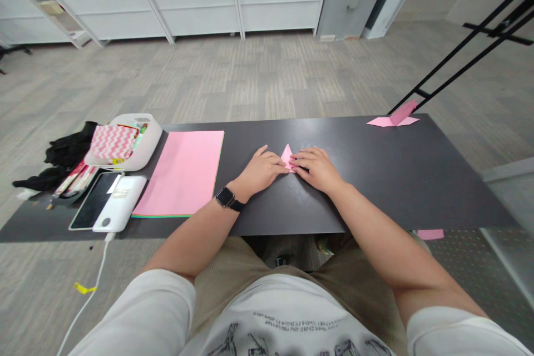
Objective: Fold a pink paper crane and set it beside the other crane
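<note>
A small piece of folded pink paper [287,154] lies on the dark table, its pointed tip facing away from me. From the left, my left hand [263,169] holds its lower edge with the fingertips, the index finger lifted off. My right hand [317,168] pinches the paper's right side, fingers bent over it. Part of the paper is hidden under the fingers. To the left lies a stack of pink paper sheets [183,172], with green and yellow edges showing beneath.
A folded pink paper model [394,118] stands at the table's far right edge. At the left are a white basket [146,150] with packets, a phone [94,203], a white power bank [120,206] with a cable, and black cloth [70,147]. A black metal frame [467,50] rises behind the table.
</note>
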Action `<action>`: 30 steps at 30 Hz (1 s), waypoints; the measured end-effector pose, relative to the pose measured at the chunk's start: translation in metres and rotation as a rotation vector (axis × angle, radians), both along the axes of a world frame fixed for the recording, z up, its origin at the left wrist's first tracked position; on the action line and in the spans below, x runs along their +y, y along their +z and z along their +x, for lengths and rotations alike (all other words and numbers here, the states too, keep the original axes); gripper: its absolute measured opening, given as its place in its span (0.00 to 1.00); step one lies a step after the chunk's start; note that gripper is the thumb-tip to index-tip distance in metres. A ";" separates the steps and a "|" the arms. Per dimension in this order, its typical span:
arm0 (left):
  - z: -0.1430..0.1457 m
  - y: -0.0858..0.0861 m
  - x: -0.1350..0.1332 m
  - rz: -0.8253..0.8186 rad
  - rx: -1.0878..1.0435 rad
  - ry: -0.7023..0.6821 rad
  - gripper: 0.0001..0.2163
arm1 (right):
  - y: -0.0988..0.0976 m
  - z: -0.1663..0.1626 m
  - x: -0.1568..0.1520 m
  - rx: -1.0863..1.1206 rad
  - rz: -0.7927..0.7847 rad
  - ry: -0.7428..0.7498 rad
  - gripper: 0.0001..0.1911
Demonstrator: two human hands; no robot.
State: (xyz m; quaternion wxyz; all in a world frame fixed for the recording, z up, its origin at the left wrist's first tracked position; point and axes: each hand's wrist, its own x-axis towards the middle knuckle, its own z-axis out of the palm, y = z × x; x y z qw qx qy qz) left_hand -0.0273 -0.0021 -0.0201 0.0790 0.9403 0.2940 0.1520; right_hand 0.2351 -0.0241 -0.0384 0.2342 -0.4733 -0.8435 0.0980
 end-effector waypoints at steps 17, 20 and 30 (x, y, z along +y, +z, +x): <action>0.003 0.001 -0.006 -0.039 0.067 0.033 0.23 | -0.003 0.018 0.006 0.048 -0.049 -0.035 0.12; 0.004 0.000 -0.005 -0.054 0.062 0.040 0.22 | -0.002 0.023 0.007 0.050 -0.046 -0.032 0.12; 0.001 0.000 -0.003 -0.110 -0.022 0.065 0.19 | -0.005 0.019 0.005 -0.056 -0.036 -0.061 0.16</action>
